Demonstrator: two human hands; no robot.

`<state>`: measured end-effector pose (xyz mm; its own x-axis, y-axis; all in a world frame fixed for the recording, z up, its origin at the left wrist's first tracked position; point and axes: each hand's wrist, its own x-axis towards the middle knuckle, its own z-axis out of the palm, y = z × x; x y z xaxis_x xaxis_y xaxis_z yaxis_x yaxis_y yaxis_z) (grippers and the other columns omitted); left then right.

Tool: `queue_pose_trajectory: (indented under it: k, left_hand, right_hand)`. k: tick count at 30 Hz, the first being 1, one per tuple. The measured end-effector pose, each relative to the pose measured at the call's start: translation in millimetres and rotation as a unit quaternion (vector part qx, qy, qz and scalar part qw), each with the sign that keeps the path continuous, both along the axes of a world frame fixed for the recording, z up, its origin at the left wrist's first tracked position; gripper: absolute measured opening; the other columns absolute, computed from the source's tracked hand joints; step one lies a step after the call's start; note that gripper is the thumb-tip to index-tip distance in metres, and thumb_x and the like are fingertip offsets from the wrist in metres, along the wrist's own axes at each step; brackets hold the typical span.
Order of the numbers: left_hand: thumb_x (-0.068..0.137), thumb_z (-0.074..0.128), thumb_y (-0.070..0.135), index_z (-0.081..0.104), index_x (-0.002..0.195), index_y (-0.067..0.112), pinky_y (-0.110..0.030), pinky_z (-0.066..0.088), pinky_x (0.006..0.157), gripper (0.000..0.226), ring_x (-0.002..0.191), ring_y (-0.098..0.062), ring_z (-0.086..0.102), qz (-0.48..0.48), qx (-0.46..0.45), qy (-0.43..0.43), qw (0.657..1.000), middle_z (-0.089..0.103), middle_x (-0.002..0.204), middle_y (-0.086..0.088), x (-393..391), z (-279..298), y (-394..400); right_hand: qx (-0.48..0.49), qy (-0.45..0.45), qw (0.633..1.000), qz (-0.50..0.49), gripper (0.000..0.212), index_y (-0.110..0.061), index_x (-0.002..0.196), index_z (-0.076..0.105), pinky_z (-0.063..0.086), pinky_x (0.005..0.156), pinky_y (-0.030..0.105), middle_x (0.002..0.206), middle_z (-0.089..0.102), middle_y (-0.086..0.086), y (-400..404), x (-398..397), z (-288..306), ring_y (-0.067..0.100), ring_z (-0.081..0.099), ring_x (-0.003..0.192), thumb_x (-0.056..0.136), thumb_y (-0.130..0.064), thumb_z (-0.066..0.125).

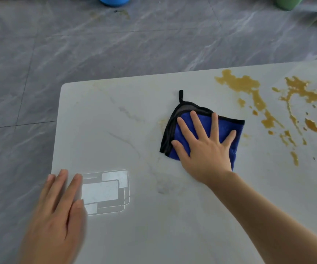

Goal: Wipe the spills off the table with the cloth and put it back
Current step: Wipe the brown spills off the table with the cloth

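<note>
A folded blue cloth (228, 128) with a black hem and a small black hanging loop lies flat on the white marble-look table (127, 130). My right hand (205, 147) presses down on the cloth with its fingers spread flat. Brownish-yellow spills (247, 86) streak the table to the right of the cloth, reaching the right edge of the view. A faint yellowish smear shows just left of the cloth. My left hand (58, 210) rests flat near the table's left edge, fingers together and holding nothing; it looks blurred.
A bright window reflection (106, 191) shines on the table beside my left hand. Grey marbled floor tiles (77, 54) surround the table's rounded far-left corner. A blue container (113, 0) and a green one (287, 2) stand on the floor at the top.
</note>
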<state>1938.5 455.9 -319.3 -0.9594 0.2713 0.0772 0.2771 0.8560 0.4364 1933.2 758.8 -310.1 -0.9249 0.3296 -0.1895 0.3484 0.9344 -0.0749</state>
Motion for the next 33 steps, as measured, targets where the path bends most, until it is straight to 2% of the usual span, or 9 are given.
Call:
queue_pose_trajectory:
  k: [5,10,13,15,18,20,26,28,33]
  left_hand:
    - [0.088,0.025,0.042,0.042,0.135,0.017,-0.043,0.025,0.106,0.057,0.14,0.006,0.006,0.002,0.006,0.0,1.0,0.031,0.148,0.001,-0.4,0.5,1.0]
    - [0.091,0.022,0.048,0.047,0.132,0.008,-0.049,0.028,0.104,0.062,0.139,-0.015,0.019,-0.02,0.009,0.012,1.0,0.037,0.145,-0.012,0.3,0.8,2.2]
    - [0.093,0.019,0.048,0.049,0.129,0.003,-0.048,0.029,0.103,0.064,0.138,-0.023,0.022,-0.026,0.013,0.026,0.999,0.039,0.143,-0.017,-1.0,-1.1,1.6]
    - [0.095,0.02,0.047,0.05,0.127,0.001,-0.04,0.026,0.108,0.064,0.139,-0.023,0.022,-0.033,0.016,0.042,0.998,0.04,0.142,-0.019,-1.4,-3.2,0.9]
    - [0.096,0.021,0.046,0.048,0.131,0.008,-0.018,0.014,0.114,0.059,0.143,-0.014,0.016,-0.04,0.025,0.046,0.998,0.04,0.141,-0.018,-5.4,-5.7,-2.1]
    - [0.096,0.021,0.046,0.043,0.134,0.016,-0.016,0.011,0.115,0.053,0.144,-0.013,0.015,-0.048,0.025,0.048,0.997,0.04,0.141,-0.017,-9.1,-10.5,-5.7]
    - [0.096,0.023,0.04,0.049,0.129,0.005,-0.019,0.013,0.116,0.054,0.142,-0.026,0.022,-0.042,0.002,0.065,0.997,0.039,0.144,-0.017,-7.6,-22.6,-9.4]
    - [0.096,0.023,0.039,0.049,0.129,0.003,-0.022,0.013,0.117,0.055,0.141,-0.03,0.023,-0.036,-0.006,0.067,0.997,0.04,0.143,-0.019,-6.9,-23.3,-8.4]
    - [0.096,0.021,0.042,0.046,0.132,0.004,-0.025,0.011,0.118,0.058,0.14,-0.032,0.025,-0.03,-0.018,0.045,0.998,0.036,0.145,-0.015,-8.2,-21.7,-8.2]
  right_hand:
    - [-0.006,0.001,1.0,-0.005,0.063,-0.046,0.143,-0.008,-0.007,0.103,0.071,0.157,-0.014,-0.013,-0.9,0.3,0.5,0.032,-0.027,0.14,0.084,-0.066,0.002]
    - [0.004,0.011,1.0,0.008,0.065,-0.047,0.142,-0.009,-0.005,0.103,0.072,0.157,-0.013,-0.013,2.4,-0.3,-2.8,0.033,-0.025,0.14,0.081,-0.068,-0.002]
    - [0.004,0.023,0.999,0.024,0.064,-0.051,0.14,-0.008,-0.004,0.103,0.072,0.156,-0.011,-0.016,16.2,-14.1,-4.6,0.03,-0.021,0.142,0.079,-0.071,-0.003]
    - [-0.005,0.026,0.999,0.017,0.063,-0.053,0.14,-0.006,-0.005,0.103,0.072,0.156,-0.01,-0.018,29.6,-32.9,-5.3,0.029,-0.02,0.142,0.08,-0.072,0.0]
    - [-0.009,0.028,1.0,-0.002,0.06,-0.055,0.14,-0.003,-0.005,0.103,0.072,0.156,-0.008,-0.02,56.4,-65.3,-7.1,0.027,-0.017,0.143,0.083,-0.071,0.007]
    - [-0.01,0.029,0.999,-0.023,0.057,-0.055,0.14,-0.001,-0.005,0.104,0.071,0.156,-0.006,-0.019,81.6,-80.9,-6.7,0.026,-0.015,0.144,0.086,-0.069,0.011]
    - [-0.023,0.01,0.992,-0.123,0.057,-0.049,0.143,0.0,-0.005,0.106,0.07,0.157,-0.008,-0.015,124.2,-68.5,0.1,0.026,-0.018,0.143,0.09,-0.064,0.013]
    - [-0.007,0.01,0.994,-0.109,0.06,-0.048,0.143,-0.004,-0.005,0.105,0.07,0.157,-0.011,-0.014,105.6,-52.5,-3.7,0.028,-0.02,0.142,0.086,-0.066,0.007]
    - [0.011,0.014,1.0,0.012,0.065,-0.051,0.141,-0.008,-0.005,0.104,0.071,0.156,-0.012,-0.017,79.8,-51.5,-6.6,0.029,-0.02,0.142,0.08,-0.071,-0.001]
